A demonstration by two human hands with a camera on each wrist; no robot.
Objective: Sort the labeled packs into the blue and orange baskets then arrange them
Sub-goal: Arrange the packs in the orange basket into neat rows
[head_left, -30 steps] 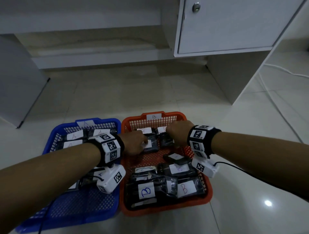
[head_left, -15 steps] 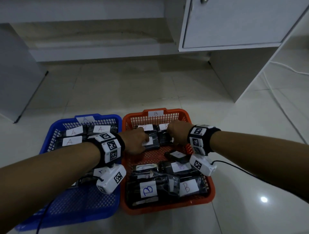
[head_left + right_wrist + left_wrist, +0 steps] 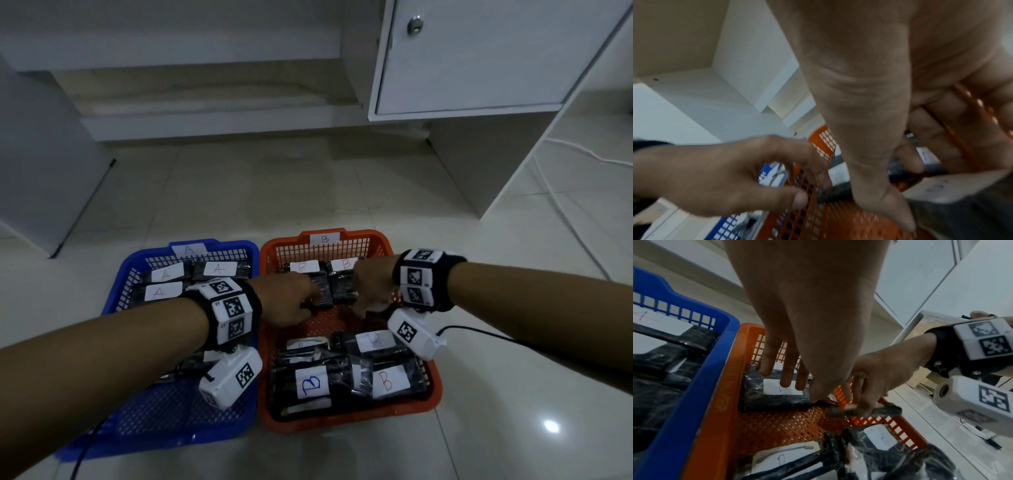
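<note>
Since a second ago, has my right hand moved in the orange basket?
Yes. The right hand has come a little toward you, away from the far wall of the orange basket, down onto the small pack, which it now grips.

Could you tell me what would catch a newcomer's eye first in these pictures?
Two baskets side by side on the pale floor: a blue basket of packs marked A and an orange basket of packs marked B. Both hands work in the orange one: the left hand rests on a pack, the right hand pinches a small pack.
</note>
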